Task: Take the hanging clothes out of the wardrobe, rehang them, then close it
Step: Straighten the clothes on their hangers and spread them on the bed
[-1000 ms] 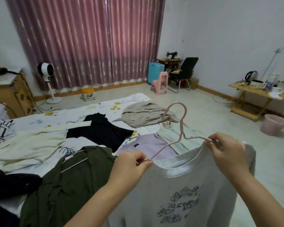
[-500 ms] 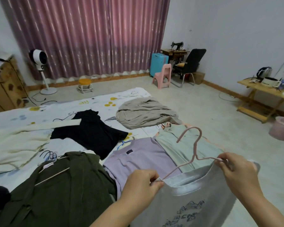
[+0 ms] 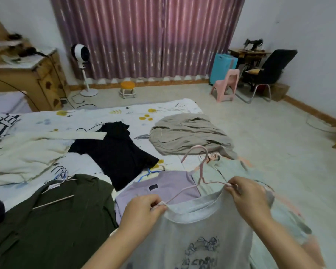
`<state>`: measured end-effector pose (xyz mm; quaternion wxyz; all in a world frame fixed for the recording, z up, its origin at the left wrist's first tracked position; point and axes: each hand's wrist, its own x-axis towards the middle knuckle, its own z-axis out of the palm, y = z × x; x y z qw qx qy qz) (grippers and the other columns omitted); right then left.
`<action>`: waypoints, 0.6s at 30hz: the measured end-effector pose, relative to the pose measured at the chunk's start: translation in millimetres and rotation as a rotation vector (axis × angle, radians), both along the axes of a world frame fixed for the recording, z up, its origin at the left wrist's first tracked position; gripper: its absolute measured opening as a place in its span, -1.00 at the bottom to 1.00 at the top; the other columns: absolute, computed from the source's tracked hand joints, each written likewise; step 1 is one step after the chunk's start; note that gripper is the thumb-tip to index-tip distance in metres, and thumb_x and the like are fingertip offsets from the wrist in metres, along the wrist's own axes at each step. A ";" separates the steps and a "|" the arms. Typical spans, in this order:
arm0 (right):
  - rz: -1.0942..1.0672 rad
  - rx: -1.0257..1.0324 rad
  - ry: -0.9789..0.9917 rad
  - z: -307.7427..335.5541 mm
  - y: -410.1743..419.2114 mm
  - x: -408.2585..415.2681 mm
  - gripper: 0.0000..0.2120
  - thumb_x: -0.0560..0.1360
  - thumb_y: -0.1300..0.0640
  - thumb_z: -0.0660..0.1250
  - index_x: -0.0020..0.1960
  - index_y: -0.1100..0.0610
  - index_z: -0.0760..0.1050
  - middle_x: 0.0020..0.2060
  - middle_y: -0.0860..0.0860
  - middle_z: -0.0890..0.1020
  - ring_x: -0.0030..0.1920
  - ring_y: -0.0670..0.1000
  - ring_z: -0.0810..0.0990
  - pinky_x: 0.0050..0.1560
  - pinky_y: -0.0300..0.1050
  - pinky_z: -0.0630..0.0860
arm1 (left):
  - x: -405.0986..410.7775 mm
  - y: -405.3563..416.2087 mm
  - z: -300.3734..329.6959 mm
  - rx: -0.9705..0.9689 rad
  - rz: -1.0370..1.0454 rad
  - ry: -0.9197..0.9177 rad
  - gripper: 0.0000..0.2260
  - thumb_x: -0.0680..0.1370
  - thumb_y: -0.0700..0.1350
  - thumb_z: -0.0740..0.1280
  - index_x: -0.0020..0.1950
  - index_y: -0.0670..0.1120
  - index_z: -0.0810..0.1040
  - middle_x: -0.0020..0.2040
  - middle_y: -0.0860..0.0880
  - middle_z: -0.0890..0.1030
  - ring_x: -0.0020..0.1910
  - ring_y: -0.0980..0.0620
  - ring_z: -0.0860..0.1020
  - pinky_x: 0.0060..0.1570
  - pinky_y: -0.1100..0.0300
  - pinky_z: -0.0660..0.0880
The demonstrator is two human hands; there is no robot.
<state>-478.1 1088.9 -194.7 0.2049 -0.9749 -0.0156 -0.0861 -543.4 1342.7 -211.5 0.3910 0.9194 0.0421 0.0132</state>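
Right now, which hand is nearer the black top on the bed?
Left. The left hand grips the grey shirt's collar just right of the black top; the right hand is farther right.

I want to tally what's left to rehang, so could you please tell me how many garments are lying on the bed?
6: cream sweater, black top, beige garment, olive jacket, lilac shirt, mint shirt. More may be hidden.

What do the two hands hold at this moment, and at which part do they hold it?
Both hold the grey T-shirt on the pink hanger: the left hand pinches the left shoulder at the collar, the right hand the right shoulder.
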 end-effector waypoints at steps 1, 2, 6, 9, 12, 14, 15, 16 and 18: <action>0.028 0.003 0.004 -3.9 3.5 13.1 -0.90 0.51 0.08 0.31 -0.14 0.08 0.55 -0.21 -0.03 0.58 -0.03 0.10 0.52 -0.10 -0.09 0.20 | 7.5 1.6 -3.7 -0.011 0.045 -0.001 -0.84 0.47 -0.04 0.37 -0.30 -0.02 0.56 -0.40 0.24 0.51 -0.34 0.25 0.44 -0.30 0.33 0.29; 0.054 -0.002 0.008 -7.7 8.0 25.7 -0.89 0.52 0.07 0.30 -0.13 0.08 0.55 -0.19 -0.02 0.59 -0.02 0.10 0.52 -0.10 -0.10 0.18 | 14.3 4.1 -7.4 -0.022 0.091 -0.005 -0.84 0.47 -0.06 0.38 -0.31 -0.03 0.56 -0.38 0.30 0.51 -0.31 0.27 0.45 -0.31 0.32 0.29; 0.132 -0.067 0.016 -25.6 33.2 75.4 -0.86 0.54 0.02 0.27 -0.08 0.06 0.55 -0.11 0.01 0.63 0.03 0.11 0.53 -0.11 -0.10 0.17 | 40.5 19.3 -20.8 -0.036 0.233 -0.018 -0.87 0.45 -0.12 0.40 -0.31 -0.02 0.59 -0.37 0.34 0.52 -0.34 0.20 0.46 -0.32 0.32 0.29; 0.152 -0.101 0.045 -40.4 54.8 110.9 -0.88 0.55 0.07 0.24 -0.03 0.04 0.54 -0.06 0.01 0.63 0.07 0.09 0.52 -0.09 -0.10 0.14 | 62.1 32.4 -32.5 -0.049 0.296 -0.011 -0.82 0.45 -0.12 0.41 -0.34 0.08 0.56 -0.40 0.38 0.51 -0.39 0.20 0.44 -0.34 0.37 0.30; 0.151 -0.132 0.073 -55.3 76.2 145.2 -0.86 0.55 0.09 0.20 -0.02 0.04 0.54 -0.06 0.00 0.62 0.07 0.07 0.51 -0.06 -0.09 0.14 | 89.3 47.0 -47.9 -0.056 0.328 -0.005 -0.78 0.46 -0.12 0.40 -0.35 0.12 0.52 -0.40 0.42 0.50 -0.39 0.21 0.47 -0.35 0.39 0.31; 0.148 -0.146 0.076 -67.6 90.3 168.4 -0.85 0.54 0.07 0.20 -0.03 0.03 0.55 -0.08 0.00 0.62 0.05 0.06 0.51 -0.05 -0.08 0.15 | 109.9 58.3 -61.1 -0.080 0.349 -0.011 -0.84 0.46 -0.12 0.40 -0.32 0.06 0.57 -0.38 0.40 0.52 -0.33 0.27 0.49 -0.33 0.39 0.35; 0.150 -0.154 0.073 -75.2 97.7 180.9 -0.84 0.54 0.07 0.20 -0.04 0.03 0.55 -0.09 0.00 0.63 0.05 0.06 0.51 -0.05 -0.08 0.15 | 121.7 64.9 -68.9 -0.094 0.363 -0.011 -0.86 0.46 -0.12 0.40 -0.30 0.03 0.58 -0.39 0.36 0.54 -0.31 0.28 0.50 -0.32 0.39 0.35; 0.152 -0.163 0.074 -83.8 104.9 192.8 -0.84 0.54 0.06 0.19 -0.04 0.04 0.55 -0.09 0.00 0.63 0.05 0.06 0.51 -0.06 -0.08 0.14 | 133.9 71.5 -77.4 -0.104 0.375 -0.004 -0.87 0.46 -0.12 0.40 -0.29 0.01 0.59 -0.39 0.28 0.56 -0.32 0.25 0.51 -0.31 0.38 0.35; 0.164 -0.178 0.081 -106.1 118.9 216.1 -0.83 0.55 0.07 0.17 -0.04 0.05 0.53 -0.08 -0.01 0.63 0.06 0.05 0.50 -0.06 -0.07 0.13 | 158.6 84.6 -98.1 -0.109 0.391 0.016 -0.89 0.47 -0.13 0.39 -0.27 -0.02 0.60 -0.38 0.13 0.59 -0.29 0.16 0.53 -0.26 0.32 0.38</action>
